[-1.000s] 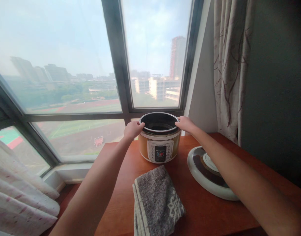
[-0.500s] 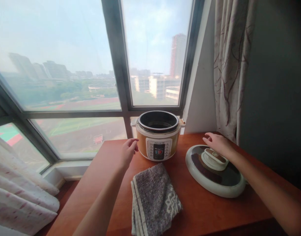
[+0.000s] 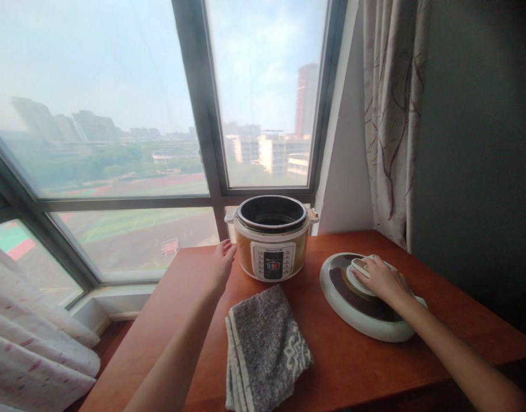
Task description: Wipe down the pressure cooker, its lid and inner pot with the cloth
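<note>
My right hand (image 3: 385,280) has its fingers round the knob of the pressure cooker lid (image 3: 363,326), which lies on the table at the right. The lid has a pale rim and a dark brown top. The cooker (image 3: 245,246) stands lidless near the window, with its dark inner pot (image 3: 271,213) showing and a control panel facing me. My left hand (image 3: 223,266) hovers just left of the cooker, fingers loosely bent and holding nothing. A folded grey towel (image 3: 267,343) with a white pattern lies in front of the cooker.
The reddish wooden table (image 3: 159,320) reaches to the window frame (image 3: 129,203). One curtain (image 3: 391,114) hangs behind the table's right side, and another curtain (image 3: 39,343) is at lower left.
My right hand has come down from above the lid onto its knob. My left hand stays beside the cooker. The view has shifted slightly.
</note>
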`<action>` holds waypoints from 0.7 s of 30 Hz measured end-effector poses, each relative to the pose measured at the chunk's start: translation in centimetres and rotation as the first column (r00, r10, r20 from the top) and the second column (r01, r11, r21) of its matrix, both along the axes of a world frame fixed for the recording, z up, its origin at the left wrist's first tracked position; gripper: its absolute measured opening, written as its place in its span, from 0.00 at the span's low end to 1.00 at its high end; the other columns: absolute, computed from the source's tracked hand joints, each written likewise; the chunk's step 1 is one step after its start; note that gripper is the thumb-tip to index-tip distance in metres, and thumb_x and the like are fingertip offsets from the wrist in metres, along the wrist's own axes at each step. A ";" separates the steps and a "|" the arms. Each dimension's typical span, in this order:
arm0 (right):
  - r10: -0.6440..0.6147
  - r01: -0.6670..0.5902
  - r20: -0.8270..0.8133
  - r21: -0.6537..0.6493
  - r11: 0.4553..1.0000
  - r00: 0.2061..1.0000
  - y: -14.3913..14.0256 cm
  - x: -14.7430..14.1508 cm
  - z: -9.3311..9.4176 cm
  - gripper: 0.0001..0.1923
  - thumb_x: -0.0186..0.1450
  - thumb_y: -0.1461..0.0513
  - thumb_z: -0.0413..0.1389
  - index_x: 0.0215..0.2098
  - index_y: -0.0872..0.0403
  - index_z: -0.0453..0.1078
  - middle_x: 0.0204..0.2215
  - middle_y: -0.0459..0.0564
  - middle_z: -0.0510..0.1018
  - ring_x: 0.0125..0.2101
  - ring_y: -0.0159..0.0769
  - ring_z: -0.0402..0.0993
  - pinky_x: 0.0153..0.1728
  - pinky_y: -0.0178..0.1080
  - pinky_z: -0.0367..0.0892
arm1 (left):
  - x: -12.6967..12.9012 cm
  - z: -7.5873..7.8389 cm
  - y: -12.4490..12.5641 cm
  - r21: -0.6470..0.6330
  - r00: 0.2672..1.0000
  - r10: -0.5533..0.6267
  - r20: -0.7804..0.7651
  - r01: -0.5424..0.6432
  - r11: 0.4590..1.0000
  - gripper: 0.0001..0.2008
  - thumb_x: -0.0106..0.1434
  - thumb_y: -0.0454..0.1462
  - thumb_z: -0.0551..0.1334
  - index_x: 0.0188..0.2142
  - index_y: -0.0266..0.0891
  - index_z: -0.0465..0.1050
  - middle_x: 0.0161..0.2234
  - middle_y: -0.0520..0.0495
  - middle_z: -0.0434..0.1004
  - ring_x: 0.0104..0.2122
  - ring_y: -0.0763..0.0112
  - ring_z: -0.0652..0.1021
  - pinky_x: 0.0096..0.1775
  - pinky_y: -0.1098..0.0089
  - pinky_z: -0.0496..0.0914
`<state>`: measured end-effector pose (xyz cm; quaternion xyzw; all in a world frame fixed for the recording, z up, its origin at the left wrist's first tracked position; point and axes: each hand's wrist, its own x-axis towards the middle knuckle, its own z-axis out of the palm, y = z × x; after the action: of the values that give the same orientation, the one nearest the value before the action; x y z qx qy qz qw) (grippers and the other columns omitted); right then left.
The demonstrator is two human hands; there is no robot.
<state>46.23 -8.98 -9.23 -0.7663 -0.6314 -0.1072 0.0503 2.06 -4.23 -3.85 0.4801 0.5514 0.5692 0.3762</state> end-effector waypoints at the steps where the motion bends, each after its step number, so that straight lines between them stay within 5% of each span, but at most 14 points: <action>1: 0.003 -0.003 -0.014 0.016 1.000 1.000 0.2 0.1 -0.2 0.23 0.68 0.44 0.49 0.47 0.49 0.73 0.51 0.58 0.75 0.44 0.51 0.78 0.40 0.47 0.70 | 0.0 0.0 0.0 -0.011 1.000 -0.009 0.017 0.009 1.000 0.22 0.62 0.46 0.61 0.53 0.40 0.67 0.61 0.34 0.68 0.60 0.54 0.70 0.51 0.61 0.70; 6: 0.044 -0.029 -0.125 0.117 0.993 0.991 1.1 1.0 -1.1 0.18 0.65 0.48 0.54 0.45 0.50 0.75 0.48 0.59 0.77 0.46 0.52 0.77 0.45 0.47 0.70 | -0.1 0.1 0.5 -0.052 0.998 -0.028 0.055 0.031 0.998 0.23 0.61 0.46 0.61 0.53 0.40 0.67 0.60 0.35 0.68 0.59 0.56 0.71 0.50 0.63 0.71; 10: 0.011 0.063 -0.299 0.236 0.970 0.954 1.5 2.1 0.9 0.20 0.63 0.48 0.55 0.44 0.51 0.76 0.45 0.60 0.80 0.46 0.54 0.77 0.47 0.47 0.70 | 0.1 0.4 0.9 -0.050 0.996 -0.045 0.074 0.048 0.998 0.23 0.62 0.48 0.60 0.53 0.40 0.66 0.59 0.35 0.69 0.58 0.55 0.72 0.51 0.61 0.70; 16: 0.046 0.203 -0.454 0.483 0.852 0.890 1.6 2.5 10.1 0.24 0.62 0.43 0.56 0.43 0.51 0.78 0.40 0.62 0.82 0.42 0.57 0.78 0.40 0.51 0.71 | -0.1 1.4 2.4 0.000 0.994 -0.049 0.101 0.049 0.999 0.25 0.63 0.50 0.60 0.54 0.40 0.65 0.61 0.35 0.67 0.59 0.54 0.70 0.54 0.59 0.67; 21: 0.208 0.089 -0.370 0.645 0.759 0.906 3.5 -1.9 19.0 0.23 0.58 0.49 0.65 0.45 0.56 0.79 0.42 0.61 0.82 0.42 0.50 0.78 0.42 0.45 0.71 | 1.1 1.8 4.1 0.084 0.987 -0.088 0.136 0.077 0.994 0.21 0.64 0.50 0.59 0.50 0.39 0.68 0.54 0.39 0.74 0.56 0.57 0.72 0.54 0.62 0.66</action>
<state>44.30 -5.48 9.77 -0.6847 -0.5535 -0.1498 0.4499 3.20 -0.09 -2.10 0.4758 0.4806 0.6065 0.4181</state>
